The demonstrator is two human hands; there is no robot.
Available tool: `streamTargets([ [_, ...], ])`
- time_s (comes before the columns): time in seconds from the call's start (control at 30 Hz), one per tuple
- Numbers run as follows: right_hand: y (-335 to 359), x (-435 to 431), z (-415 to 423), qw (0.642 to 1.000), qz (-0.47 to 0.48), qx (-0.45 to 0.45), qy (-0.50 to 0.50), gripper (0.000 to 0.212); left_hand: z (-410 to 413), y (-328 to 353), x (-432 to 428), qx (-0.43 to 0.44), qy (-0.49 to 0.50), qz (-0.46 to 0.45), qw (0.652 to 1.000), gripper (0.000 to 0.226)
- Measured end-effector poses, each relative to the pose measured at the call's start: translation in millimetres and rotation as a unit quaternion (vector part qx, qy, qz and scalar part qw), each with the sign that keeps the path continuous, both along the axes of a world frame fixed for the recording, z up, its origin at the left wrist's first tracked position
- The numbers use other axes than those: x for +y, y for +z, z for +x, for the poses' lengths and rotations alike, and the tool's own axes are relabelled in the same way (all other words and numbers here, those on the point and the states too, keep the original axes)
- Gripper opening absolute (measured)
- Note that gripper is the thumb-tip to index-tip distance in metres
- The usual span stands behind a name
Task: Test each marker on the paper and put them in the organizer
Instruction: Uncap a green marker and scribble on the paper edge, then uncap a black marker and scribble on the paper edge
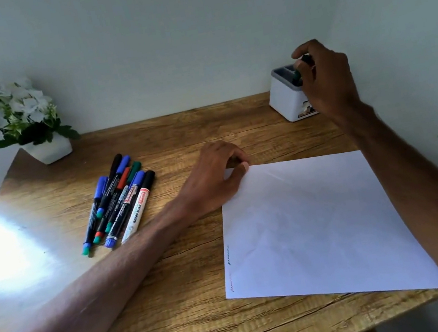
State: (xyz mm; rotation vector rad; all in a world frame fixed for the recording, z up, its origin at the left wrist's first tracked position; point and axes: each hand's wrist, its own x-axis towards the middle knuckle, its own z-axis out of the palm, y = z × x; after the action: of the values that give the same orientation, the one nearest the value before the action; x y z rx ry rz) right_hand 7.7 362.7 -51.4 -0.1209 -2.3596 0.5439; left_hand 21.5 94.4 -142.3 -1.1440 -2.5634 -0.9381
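A white sheet of paper (pixel 317 224) lies on the wooden desk (pixel 177 303), with two short scribbles near its left edge, one dark green and one red. My left hand (pixel 215 178) rests on the paper's far left corner, thumb pressing it down. At the back right stands a white organizer (pixel 284 97). My right hand (pixel 325 78) is above it and pinches a green marker (pixel 300 69) whose lower end is inside the organizer. Several markers (pixel 119 202) with blue, black, red and green caps lie in a bunch left of my left hand.
A white pot of white flowers (pixel 13 119) stands at the desk's back left corner. Walls close in behind and to the right. Bright glare covers the desk's left side. The desk's front edge runs just below the paper's near corner.
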Motion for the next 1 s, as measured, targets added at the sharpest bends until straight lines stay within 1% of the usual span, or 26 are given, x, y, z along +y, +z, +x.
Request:
streamTargets([
  [0.1,0.6,-8.4,5.0,0.999,0.028,0.036,-0.006,0.025,-0.1,-0.2,-0.4,0.001,0.0,0.002,1.0,0.012],
  [0.2,3.0,-23.7,13.5,0.992,0.066,0.107,-0.007,0.025,1.0,2.7,-0.5,-0.002,0.0,0.004,1.0,0.014],
  [0.27,3.4,-39.8,19.0,0.983,0.09,0.159,0.013,0.022,3.2,7.7,-1.4,-0.008,0.006,0.015,1.0,0.016],
  [0.33,0.4,-60.4,24.6,0.977,0.106,0.175,0.059,0.018,6.3,14.5,-3.8,-0.012,0.023,0.029,0.999,0.017],
  [0.43,-8.1,-94.3,35.4,0.975,0.113,0.122,0.147,0.016,11.5,26.3,-13.6,-0.003,0.055,0.036,0.998,0.017],
  [0.5,-15.2,-113.8,44.4,0.974,0.109,0.071,0.185,0.017,14.1,33.8,-27.7,0.028,0.076,0.025,0.996,0.017],
  [0.63,-33.0,-145.3,59.8,0.961,0.092,0.012,0.259,0.014,20.8,41.9,-71.4,0.083,0.145,-0.049,0.985,0.019],
  [0.7,-42.4,-155.6,64.3,0.955,0.102,-0.01,0.278,0.014,27.4,43.5,-90.9,0.102,0.183,-0.072,0.975,0.018],
  [0.8,-59.7,-170.1,66.3,0.946,0.112,-0.033,0.304,0.015,35.8,37.4,-115.1,0.096,0.245,-0.113,0.958,0.022],
  [0.9,-69.4,-177.4,66.9,0.942,0.115,-0.045,0.313,0.018,42.4,31.0,-125.7,0.091,0.264,-0.136,0.951,0.03],
  [1.0,-71.8,-181.2,66.1,0.941,0.108,-0.047,0.318,0.016,43.7,30.0,-126.1,0.098,0.274,-0.131,0.948,0.034],
])
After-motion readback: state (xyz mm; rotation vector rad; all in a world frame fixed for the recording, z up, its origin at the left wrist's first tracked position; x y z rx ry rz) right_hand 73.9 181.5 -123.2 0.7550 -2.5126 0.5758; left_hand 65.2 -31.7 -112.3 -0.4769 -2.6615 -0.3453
